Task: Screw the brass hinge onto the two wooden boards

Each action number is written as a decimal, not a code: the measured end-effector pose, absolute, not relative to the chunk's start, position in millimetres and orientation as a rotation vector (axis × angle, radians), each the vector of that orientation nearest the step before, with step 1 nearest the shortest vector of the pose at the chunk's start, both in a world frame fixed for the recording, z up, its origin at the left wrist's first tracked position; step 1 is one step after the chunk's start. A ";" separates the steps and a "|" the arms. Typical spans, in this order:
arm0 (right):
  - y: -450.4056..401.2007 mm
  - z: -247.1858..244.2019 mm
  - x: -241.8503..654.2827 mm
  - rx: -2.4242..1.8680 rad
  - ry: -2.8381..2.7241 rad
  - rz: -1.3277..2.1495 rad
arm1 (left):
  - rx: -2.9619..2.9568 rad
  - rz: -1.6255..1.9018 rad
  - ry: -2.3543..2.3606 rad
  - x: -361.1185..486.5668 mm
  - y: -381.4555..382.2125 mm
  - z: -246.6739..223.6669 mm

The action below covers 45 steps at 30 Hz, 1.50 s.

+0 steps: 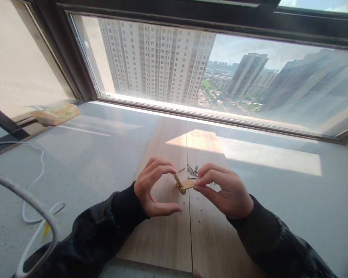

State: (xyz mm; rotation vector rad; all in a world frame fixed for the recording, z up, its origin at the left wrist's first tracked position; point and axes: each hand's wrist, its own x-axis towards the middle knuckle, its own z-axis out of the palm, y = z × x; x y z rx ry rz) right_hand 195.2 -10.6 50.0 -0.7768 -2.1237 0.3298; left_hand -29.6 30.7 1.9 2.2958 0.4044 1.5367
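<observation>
A brass-coloured hinge (181, 189) is held just above two wooden boards (165, 239) that lie side by side with a narrow seam between them. My right hand (224, 189) pinches the edge of one leaf between thumb and fingers. My left hand (155, 187) has its thumb and fingers spread wide, with the fingertips against the raised other leaf. Beyond the hinge, several screws (191, 171) lie on the boards. Small dark holes (201, 209) show on both sides of the seam, nearer to me.
A white cable (42, 162) curls over the pale sill at left, and a thicker grey-white tube (43, 210) arcs in the left foreground. A yellowish package (56, 114) sits in the far left corner. A dark-framed window (174, 104) closes off the back.
</observation>
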 end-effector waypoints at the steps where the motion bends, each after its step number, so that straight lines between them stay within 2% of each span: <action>1: -10.3 49.6 196.3 -0.806 -2.093 0.311 | 2.306 1.560 0.429 -30.7 31.6 2.4; 7: -9.2 46.4 198.9 -0.965 -1.944 0.284 | 2.342 1.614 0.440 -30.0 26.1 8.2; 15: -11.3 47.2 194.3 -0.914 -1.949 0.436 | 2.209 1.539 0.479 -26.7 21.7 1.1; 23: -17.0 43.7 175.1 -0.885 -1.907 0.510 | 2.360 1.755 0.617 -25.4 18.6 9.6; 33: -28.0 39.0 156.6 -0.885 -1.817 0.554 | 2.326 1.829 0.743 -23.7 17.1 9.7; 45: -29.0 32.4 154.1 -0.898 -1.799 0.518 | 2.315 1.753 0.769 -23.8 16.0 8.5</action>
